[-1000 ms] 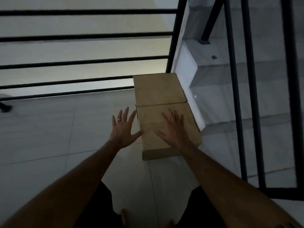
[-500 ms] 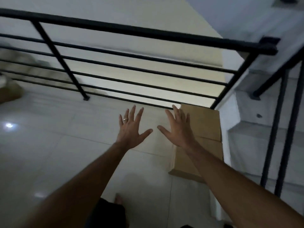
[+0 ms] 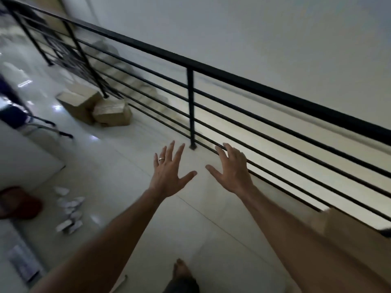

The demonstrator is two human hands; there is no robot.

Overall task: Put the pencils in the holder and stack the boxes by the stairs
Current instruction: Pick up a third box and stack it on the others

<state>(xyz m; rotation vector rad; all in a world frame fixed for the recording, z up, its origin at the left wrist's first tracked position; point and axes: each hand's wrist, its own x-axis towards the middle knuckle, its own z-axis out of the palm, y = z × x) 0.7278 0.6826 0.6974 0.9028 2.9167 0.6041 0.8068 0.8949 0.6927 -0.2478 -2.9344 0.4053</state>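
step in hand: transit between boxes, both hands free.

left hand [image 3: 169, 172] and right hand [image 3: 231, 169] are held out in front, fingers spread apart, each grip empty and touching nothing; a ring shows on the left hand. beyond the fingertips runs the black railing [image 3: 232, 78] over the tiled floor [image 3: 131, 157]. two cardboard boxes [image 3: 95, 106] lie loose at the foot of a railing post, well apart from the hands, one tilted against the other. one further cardboard box [image 3: 342, 227] shows at the right edge, partly behind the right forearm. count: three boxes in view, two hands, one red object [image 3: 19, 203] at the left edge, several small white items [image 3: 69, 210] on the floor, too blurred to identify. no pencils or holder can be made out. judgement: the next move calls for walking to the loose pair and gripping one box by opposite sides with both hands.
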